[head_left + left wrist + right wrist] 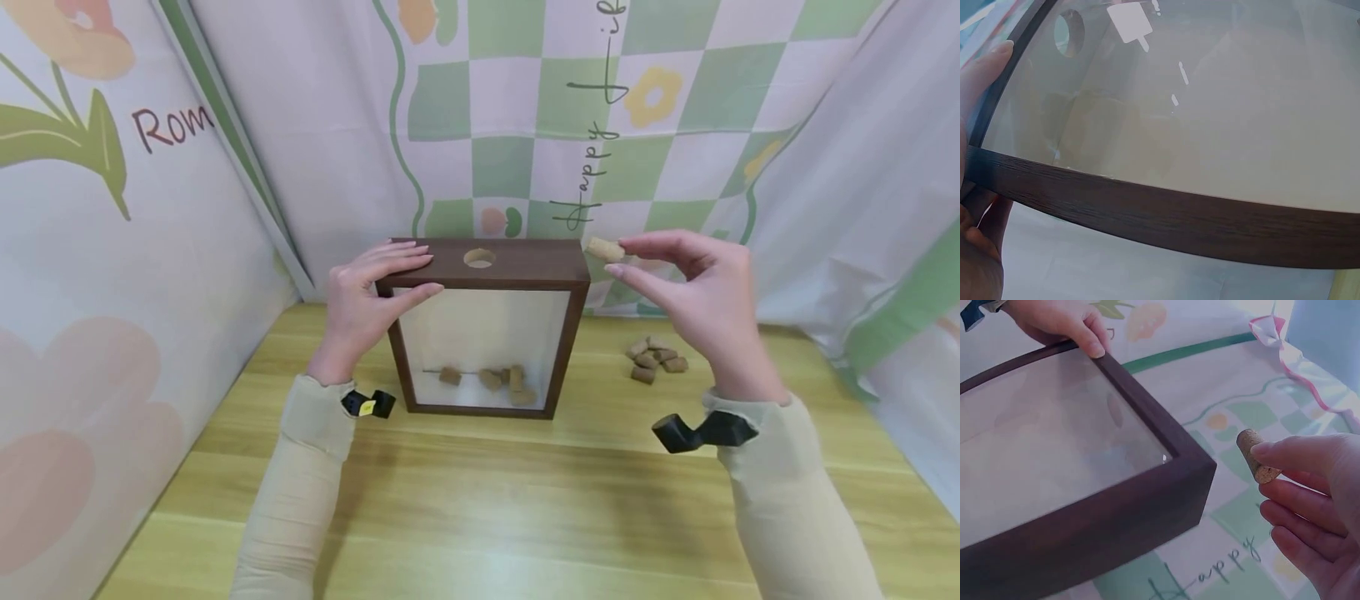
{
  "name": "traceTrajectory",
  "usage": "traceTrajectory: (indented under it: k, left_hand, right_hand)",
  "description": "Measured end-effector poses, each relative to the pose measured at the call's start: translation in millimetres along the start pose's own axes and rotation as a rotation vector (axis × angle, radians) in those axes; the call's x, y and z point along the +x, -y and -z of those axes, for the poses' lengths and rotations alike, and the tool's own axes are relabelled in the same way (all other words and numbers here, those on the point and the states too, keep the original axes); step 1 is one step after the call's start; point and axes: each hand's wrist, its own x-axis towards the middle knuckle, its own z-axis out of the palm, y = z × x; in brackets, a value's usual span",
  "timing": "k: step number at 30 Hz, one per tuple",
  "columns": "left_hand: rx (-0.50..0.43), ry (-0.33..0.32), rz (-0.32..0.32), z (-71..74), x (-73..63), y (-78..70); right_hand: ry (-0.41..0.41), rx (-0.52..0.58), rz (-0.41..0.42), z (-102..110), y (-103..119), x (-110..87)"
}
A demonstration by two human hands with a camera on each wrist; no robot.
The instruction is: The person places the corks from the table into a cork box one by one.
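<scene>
A dark brown wooden shadow box (483, 412) with a clear front stands upright on the table. Its top has a round hole (480, 258), and several corks (491, 379) lie inside at the bottom. My left hand (367, 287) grips the box's top left corner, fingers over the top and thumb at the front edge; the left wrist view shows the thumb (988, 72) on the frame. In my right hand (701, 287), thumb and fingers pinch a cork (1254, 456). That cork is held in the air just off the box's top right corner.
A small pile of several corks (654, 358) lies on the wooden table (480, 508) to the right of the box. Behind hangs a green and white checkered cloth (502, 100) with printed lettering, and a printed curtain (97, 317) hangs at the left.
</scene>
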Motion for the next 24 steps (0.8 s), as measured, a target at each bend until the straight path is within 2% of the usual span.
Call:
traceTrajectory:
  k: [9, 15, 24]
  left_hand:
    - [0.001, -0.001, -0.005, -0.4, -0.6, 1.9]
    - [-0.004, -0.003, -0.016, -0.7, -0.3, 1.5]
    - [-0.007, -0.003, -0.017, -0.7, 0.4, -0.5]
  right_hand:
    - [0.08, 0.03, -0.01, -18.7, 25.3, 19.9]
    - [0.109, 0.036, -0.004, -30.7, 32.7, 32.2]
    - [0.144, 0.046, 0.059, -48.6, 40.1, 44.3]
